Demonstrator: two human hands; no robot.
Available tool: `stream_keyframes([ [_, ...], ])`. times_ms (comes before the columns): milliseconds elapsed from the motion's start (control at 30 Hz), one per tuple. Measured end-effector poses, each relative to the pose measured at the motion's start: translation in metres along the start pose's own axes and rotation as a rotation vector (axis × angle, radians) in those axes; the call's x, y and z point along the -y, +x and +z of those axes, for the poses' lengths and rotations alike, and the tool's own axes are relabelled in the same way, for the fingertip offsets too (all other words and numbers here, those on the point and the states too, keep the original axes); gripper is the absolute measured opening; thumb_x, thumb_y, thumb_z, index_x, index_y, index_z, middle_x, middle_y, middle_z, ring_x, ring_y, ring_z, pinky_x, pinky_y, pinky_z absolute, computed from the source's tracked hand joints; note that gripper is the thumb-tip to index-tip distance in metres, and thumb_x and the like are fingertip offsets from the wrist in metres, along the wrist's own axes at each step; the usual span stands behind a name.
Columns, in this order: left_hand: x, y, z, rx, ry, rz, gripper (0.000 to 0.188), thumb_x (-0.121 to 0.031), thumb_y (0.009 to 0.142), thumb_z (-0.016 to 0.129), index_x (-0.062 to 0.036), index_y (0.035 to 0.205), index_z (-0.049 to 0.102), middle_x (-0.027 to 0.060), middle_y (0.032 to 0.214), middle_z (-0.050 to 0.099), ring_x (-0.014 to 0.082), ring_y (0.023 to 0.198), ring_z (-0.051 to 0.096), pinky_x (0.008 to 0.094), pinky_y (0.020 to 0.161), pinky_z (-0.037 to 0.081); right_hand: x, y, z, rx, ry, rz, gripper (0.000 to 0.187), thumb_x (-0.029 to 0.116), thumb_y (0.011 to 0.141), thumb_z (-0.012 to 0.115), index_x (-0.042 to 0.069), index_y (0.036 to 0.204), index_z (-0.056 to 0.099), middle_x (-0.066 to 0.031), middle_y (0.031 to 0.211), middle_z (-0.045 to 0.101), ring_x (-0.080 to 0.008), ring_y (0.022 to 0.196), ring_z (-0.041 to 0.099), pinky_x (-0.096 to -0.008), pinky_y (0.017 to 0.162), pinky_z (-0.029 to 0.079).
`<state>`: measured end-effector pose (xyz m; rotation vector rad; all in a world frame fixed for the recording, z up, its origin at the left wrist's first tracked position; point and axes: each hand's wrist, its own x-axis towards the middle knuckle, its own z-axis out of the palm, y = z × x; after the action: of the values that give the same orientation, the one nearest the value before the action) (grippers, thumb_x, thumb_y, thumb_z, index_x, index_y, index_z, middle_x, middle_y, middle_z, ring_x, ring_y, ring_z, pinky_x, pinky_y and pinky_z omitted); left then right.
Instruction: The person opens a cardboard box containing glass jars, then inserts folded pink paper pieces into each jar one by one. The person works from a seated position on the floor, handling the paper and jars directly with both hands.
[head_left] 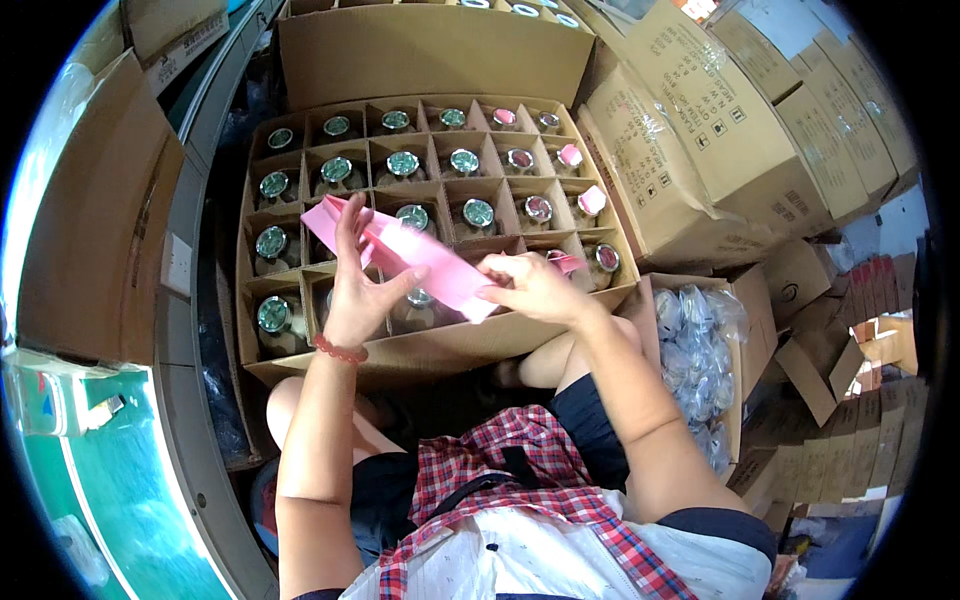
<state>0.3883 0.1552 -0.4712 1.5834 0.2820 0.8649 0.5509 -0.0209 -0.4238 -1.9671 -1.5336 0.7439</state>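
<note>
A strip of folded pink paper (440,268) is stretched between my two hands above a divided cardboard carton (505,325). My left hand (362,290), with a red bead bracelet at its wrist, holds the left part between thumb and fingers. The right end is pinched in my right hand (540,287). Below stand several glass bottles with round lids, each in its own cell; many lids are green, such as this green-topped bottle (272,312), and some at the right are red. Pink paper pieces (591,200) sit on a few right-hand bottles. The strip and my hands hide some front cells.
Another carton (435,58) with white-topped items stands behind. Large sealed cartons (700,140) are stacked at the right. Beside my right knee is an open box of plastic-wrapped round items (697,335). At the left are a brown carton (85,220) and a green-topped table (135,480).
</note>
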Motion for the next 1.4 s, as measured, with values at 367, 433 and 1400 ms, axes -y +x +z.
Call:
stream_keyframes([
  [367, 0.002, -0.002, -0.009, 0.267, -0.211, -0.476, 0.024, -0.013, 0.079, 0.072, 0.0007, 0.098, 0.067, 0.0055, 0.085, 0.068, 0.0087, 0.074, 0.061, 0.0219, 0.068, 0.050, -0.019, 0.012, -0.022, -0.128, 0.649, 0.077, 0.014, 0.011, 0.086, 0.063, -0.002, 0.092, 0.061, 0.0006, 0.073, 0.060, -0.0046, 0.066, 0.055, -0.0207, 0.058, 0.046],
  [433, 0.009, -0.003, -0.010, 0.241, -0.266, -0.528, 0.025, -0.014, 0.079, 0.071, 0.0004, 0.099, 0.066, 0.0065, 0.087, 0.068, 0.0092, 0.075, 0.062, 0.0223, 0.068, 0.051, -0.019, 0.015, -0.021, -0.158, 0.622, 0.092, 0.019, 0.015, 0.089, 0.060, -0.003, 0.092, 0.063, -0.0009, 0.074, 0.062, -0.0046, 0.065, 0.056, -0.0205, 0.057, 0.046],
  [1400, 0.007, 0.011, -0.030, 0.144, -0.434, -0.651, 0.027, -0.015, 0.078, 0.073, 0.0011, 0.097, 0.063, 0.0059, 0.085, 0.065, 0.0093, 0.073, 0.060, 0.0226, 0.066, 0.049, -0.082, 0.099, -0.090, -0.424, -0.046, -0.036, 0.013, 0.003, 0.086, 0.055, 0.000, 0.098, 0.059, -0.0070, 0.087, 0.067, -0.0114, 0.081, 0.063, -0.0247, 0.073, 0.049],
])
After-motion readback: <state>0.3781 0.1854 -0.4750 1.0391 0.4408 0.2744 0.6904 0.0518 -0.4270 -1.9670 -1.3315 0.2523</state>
